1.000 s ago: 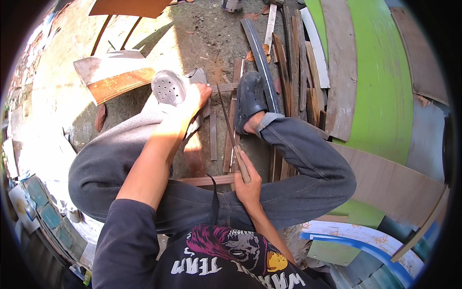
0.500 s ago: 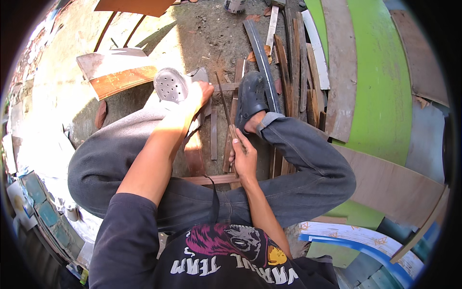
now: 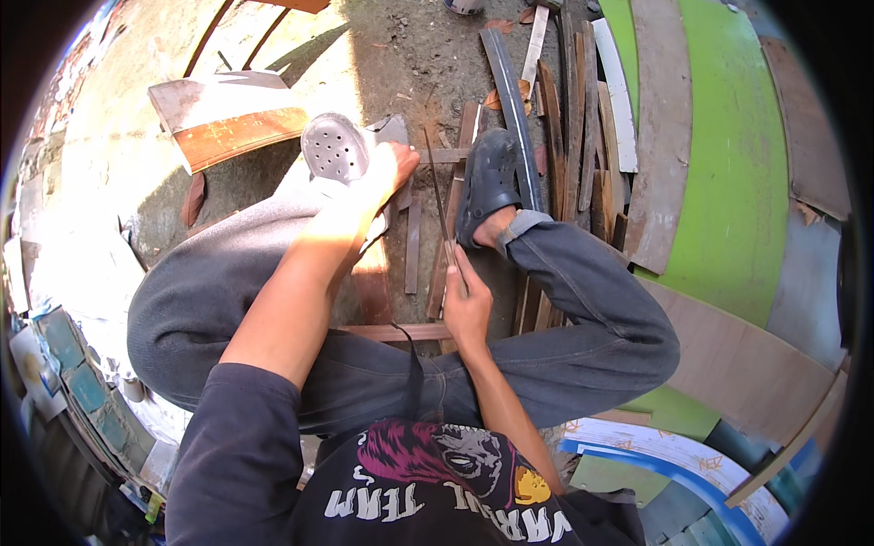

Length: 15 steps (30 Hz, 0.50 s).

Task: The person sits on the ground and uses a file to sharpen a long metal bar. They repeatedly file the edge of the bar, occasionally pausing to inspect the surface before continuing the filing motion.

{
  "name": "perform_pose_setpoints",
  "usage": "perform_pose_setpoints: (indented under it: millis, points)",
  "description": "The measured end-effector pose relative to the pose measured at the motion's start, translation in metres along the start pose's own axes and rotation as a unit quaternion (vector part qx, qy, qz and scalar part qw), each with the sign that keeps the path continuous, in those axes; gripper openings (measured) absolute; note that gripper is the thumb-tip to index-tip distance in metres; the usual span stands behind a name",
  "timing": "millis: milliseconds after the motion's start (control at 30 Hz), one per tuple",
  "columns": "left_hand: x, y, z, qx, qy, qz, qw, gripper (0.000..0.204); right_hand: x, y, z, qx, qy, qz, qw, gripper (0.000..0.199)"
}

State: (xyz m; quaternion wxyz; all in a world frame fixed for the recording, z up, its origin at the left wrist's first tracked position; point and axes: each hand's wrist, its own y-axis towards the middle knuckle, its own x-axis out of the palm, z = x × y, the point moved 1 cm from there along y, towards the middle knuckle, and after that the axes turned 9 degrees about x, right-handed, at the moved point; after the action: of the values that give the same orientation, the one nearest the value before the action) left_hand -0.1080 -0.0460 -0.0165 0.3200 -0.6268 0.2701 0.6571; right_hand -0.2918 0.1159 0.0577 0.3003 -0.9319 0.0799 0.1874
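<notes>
I squat over a heap of wood scraps. My left hand (image 3: 382, 177) reaches forward beside my grey perforated clog (image 3: 335, 147) and grips the end of a short grey wooden slat (image 3: 393, 130), pressing it to the ground. My right hand (image 3: 466, 305) is closed on the lower end of a thin dark strip (image 3: 437, 187), which runs forward and slightly left from the fingers. That strip passes just left of my black clog (image 3: 489, 182). A brown wooden batten (image 3: 387, 332) lies crosswise under my legs.
Long slats and a dark metal strip (image 3: 510, 82) lie ahead on the dirt. A large green curved board (image 3: 728, 173) and brown plywood sheets (image 3: 756, 364) fill the right. A small wooden stool (image 3: 228, 123) stands at the left front, and tiles (image 3: 77, 373) are stacked at the left.
My right hand has moved forward, away from my body, carrying the thin strip with it. My left hand has stayed on the slat by the grey clog.
</notes>
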Motion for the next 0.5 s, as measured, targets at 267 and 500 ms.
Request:
perform_pose_setpoints:
  millis: [267, 500]
  points:
    - [0.006, 0.001, -0.002, -0.036, -0.009, 0.007, 0.999, 0.019, 0.009, 0.023, 0.003, -0.013, -0.018, -0.031, 0.999, 0.040]
    - [0.013, 0.007, -0.003, -0.028, 0.001, 0.034, 0.999, 0.017, 0.032, 0.065, 0.020, -0.016, -0.018, -0.023, 0.999, 0.041]
